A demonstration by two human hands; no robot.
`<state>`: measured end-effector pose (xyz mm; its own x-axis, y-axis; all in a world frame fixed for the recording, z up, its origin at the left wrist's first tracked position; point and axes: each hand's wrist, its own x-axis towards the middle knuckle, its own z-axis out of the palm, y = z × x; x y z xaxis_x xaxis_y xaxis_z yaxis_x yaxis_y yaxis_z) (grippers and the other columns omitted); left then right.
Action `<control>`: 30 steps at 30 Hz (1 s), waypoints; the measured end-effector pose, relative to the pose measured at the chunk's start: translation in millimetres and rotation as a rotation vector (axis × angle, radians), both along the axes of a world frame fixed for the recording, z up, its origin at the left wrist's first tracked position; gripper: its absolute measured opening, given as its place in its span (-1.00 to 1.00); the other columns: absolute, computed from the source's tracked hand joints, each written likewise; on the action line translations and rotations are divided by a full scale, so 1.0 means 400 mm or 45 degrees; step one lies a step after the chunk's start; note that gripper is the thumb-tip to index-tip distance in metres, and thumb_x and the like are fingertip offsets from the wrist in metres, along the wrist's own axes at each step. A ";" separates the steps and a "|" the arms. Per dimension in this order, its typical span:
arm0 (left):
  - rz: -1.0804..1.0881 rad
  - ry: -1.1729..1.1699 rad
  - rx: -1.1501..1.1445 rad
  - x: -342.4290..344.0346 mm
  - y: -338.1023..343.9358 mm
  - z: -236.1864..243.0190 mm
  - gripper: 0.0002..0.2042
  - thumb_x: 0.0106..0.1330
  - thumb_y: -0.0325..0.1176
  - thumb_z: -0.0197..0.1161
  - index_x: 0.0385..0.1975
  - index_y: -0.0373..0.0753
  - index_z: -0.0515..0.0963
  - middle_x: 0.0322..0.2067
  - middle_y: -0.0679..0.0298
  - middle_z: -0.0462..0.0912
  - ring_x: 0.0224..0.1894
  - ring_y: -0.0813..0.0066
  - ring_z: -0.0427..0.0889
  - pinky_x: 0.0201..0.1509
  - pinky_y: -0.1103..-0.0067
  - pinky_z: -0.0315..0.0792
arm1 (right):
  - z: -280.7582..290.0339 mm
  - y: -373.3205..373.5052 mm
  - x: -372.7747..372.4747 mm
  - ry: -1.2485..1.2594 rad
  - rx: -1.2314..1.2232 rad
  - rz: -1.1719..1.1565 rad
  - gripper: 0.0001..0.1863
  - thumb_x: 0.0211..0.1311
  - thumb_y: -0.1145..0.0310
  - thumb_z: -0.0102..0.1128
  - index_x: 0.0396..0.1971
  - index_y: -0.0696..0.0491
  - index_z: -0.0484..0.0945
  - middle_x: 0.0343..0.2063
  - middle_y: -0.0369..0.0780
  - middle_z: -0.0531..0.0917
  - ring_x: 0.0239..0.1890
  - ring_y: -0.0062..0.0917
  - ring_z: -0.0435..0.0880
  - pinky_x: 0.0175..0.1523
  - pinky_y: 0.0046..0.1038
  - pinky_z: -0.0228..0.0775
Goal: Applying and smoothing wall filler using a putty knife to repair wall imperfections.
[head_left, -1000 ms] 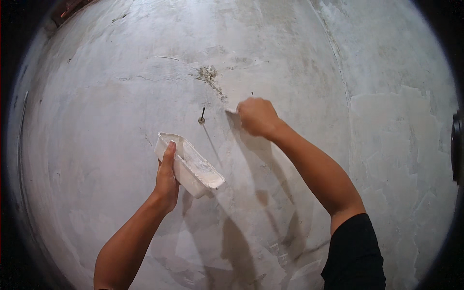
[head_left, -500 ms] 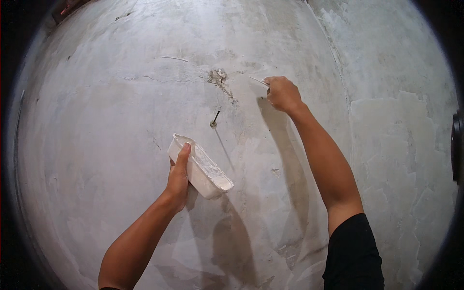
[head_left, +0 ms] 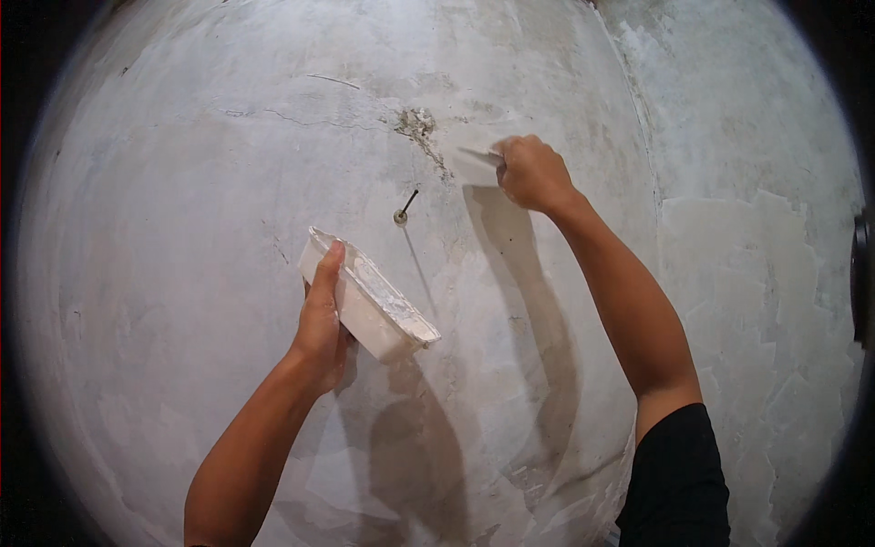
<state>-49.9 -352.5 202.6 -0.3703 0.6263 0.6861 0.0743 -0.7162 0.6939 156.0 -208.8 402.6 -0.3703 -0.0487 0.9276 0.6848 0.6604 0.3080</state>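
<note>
My left hand (head_left: pixel 319 319) grips a white mud pan (head_left: pixel 368 314), thumb over its near rim and fingers behind. The pan is tilted, and white putty smears its inside and edges. To the upper right, my right hand (head_left: pixel 536 173) is closed around a putty knife (head_left: pixel 478 156). Its blade, blurred by motion, points left at the wall (head_left: pixel 210 237); whether it touches the surface I cannot tell. Just left of the blade is a rough, broken patch (head_left: pixel 418 128) in the plaster.
Below the broken patch a thin dark rod (head_left: pixel 407 206) juts from the wall. A fine crack (head_left: pixel 310 119) runs left from the patch. At the right, a vertical corner line (head_left: pixel 649 155) meets another wall face with a lighter coated area (head_left: pixel 729 264).
The view has shifted a little, so the wall marks sit higher. The knife's blade has turned, showing more of its face. The pan has moved slightly left, still in my left hand.
</note>
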 end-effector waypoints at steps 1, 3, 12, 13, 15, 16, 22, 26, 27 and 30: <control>-0.037 -0.010 -0.001 0.004 -0.007 0.004 0.04 0.24 0.49 -0.10 0.44 -0.35 -0.04 0.32 -0.10 0.19 0.40 0.02 0.21 0.47 0.18 0.05 | 0.010 0.017 -0.006 0.083 0.201 0.096 -0.84 0.03 0.47 0.20 -0.36 0.06 0.70 -0.29 -0.03 0.72 -0.21 -0.09 0.70 -0.08 -0.12 0.55; -0.063 -0.013 -0.002 0.013 -0.006 0.007 0.04 0.24 0.49 -0.11 0.44 -0.35 -0.03 0.31 -0.11 0.20 0.39 0.01 0.22 0.46 0.18 0.06 | 0.036 0.036 -0.016 0.109 0.241 0.150 -0.83 0.03 0.48 0.19 -0.36 0.06 0.70 -0.29 -0.04 0.72 -0.22 -0.10 0.70 -0.08 -0.12 0.55; -0.061 0.011 0.032 0.019 -0.011 0.007 0.01 0.25 0.47 -0.12 0.42 -0.36 0.03 0.26 -0.10 0.26 0.34 0.03 0.28 0.42 0.17 0.14 | -0.068 -0.101 -0.061 -0.111 -0.064 0.014 -0.82 0.01 0.42 0.24 -0.37 0.12 0.69 -0.31 0.01 0.71 -0.16 -0.06 0.71 -0.05 -0.17 0.56; -0.036 0.007 0.012 0.023 -0.016 0.010 0.02 0.26 0.47 -0.12 0.43 -0.37 -0.02 0.30 -0.12 0.21 0.38 0.03 0.24 0.44 0.16 0.11 | -0.058 -0.110 -0.058 -0.095 -0.159 0.089 -0.83 0.03 0.42 0.22 -0.36 0.11 0.69 -0.31 0.01 0.71 -0.16 -0.07 0.71 -0.06 -0.16 0.56; -0.014 0.007 -0.008 0.029 -0.017 0.013 0.04 0.26 0.47 -0.12 0.45 -0.38 -0.08 0.34 -0.15 0.16 0.41 0.02 0.20 0.47 0.16 0.07 | -0.035 -0.110 -0.048 -0.074 -0.255 0.160 -0.83 0.05 0.42 0.21 -0.35 0.11 0.68 -0.31 0.00 0.71 -0.16 -0.08 0.71 -0.06 -0.16 0.56; -0.032 0.007 -0.001 0.021 -0.012 0.013 0.03 0.27 0.47 -0.12 0.44 -0.38 -0.07 0.34 -0.14 0.18 0.40 0.03 0.22 0.46 0.16 0.09 | -0.021 -0.100 -0.055 -0.011 -0.121 0.239 -0.81 0.07 0.42 0.20 -0.30 0.10 0.67 -0.31 0.02 0.70 -0.19 -0.06 0.70 -0.10 -0.13 0.55; -0.093 0.016 0.029 0.018 0.008 0.015 -0.03 0.27 0.44 -0.08 0.40 -0.33 0.04 0.26 -0.08 0.27 0.33 0.07 0.31 0.42 0.18 0.17 | -0.011 -0.010 -0.104 0.179 0.374 0.246 -0.82 0.14 0.39 0.20 -0.26 0.07 0.65 -0.34 0.02 0.70 -0.22 -0.05 0.69 -0.12 -0.06 0.52; -0.056 -0.036 0.026 -0.007 0.008 0.010 -0.08 0.29 0.42 -0.09 0.36 -0.33 0.13 0.18 -0.03 0.36 0.27 0.11 0.37 0.39 0.21 0.21 | -0.030 -0.065 -0.077 0.293 0.032 0.239 -0.77 0.10 0.34 0.26 -0.26 0.13 0.63 -0.31 0.06 0.69 -0.21 -0.04 0.70 -0.07 -0.08 0.53; -0.057 -0.037 0.020 -0.011 0.010 0.007 -0.08 0.29 0.42 -0.09 0.36 -0.33 0.13 0.18 -0.03 0.36 0.27 0.11 0.37 0.39 0.21 0.21 | -0.013 -0.069 -0.064 0.270 -0.081 0.320 -0.72 0.06 0.33 0.27 -0.26 0.19 0.63 -0.28 0.10 0.69 -0.17 -0.01 0.69 -0.06 -0.12 0.53; -0.154 -0.009 0.043 -0.020 0.016 0.003 -0.06 0.29 0.35 0.04 0.43 -0.20 -0.12 0.28 -0.05 0.21 0.34 0.07 0.30 0.41 0.15 0.21 | 0.042 -0.064 -0.046 0.156 -0.191 0.387 -0.71 0.04 0.35 0.24 -0.26 0.23 0.62 -0.27 0.13 0.68 -0.13 0.01 0.68 -0.04 -0.16 0.52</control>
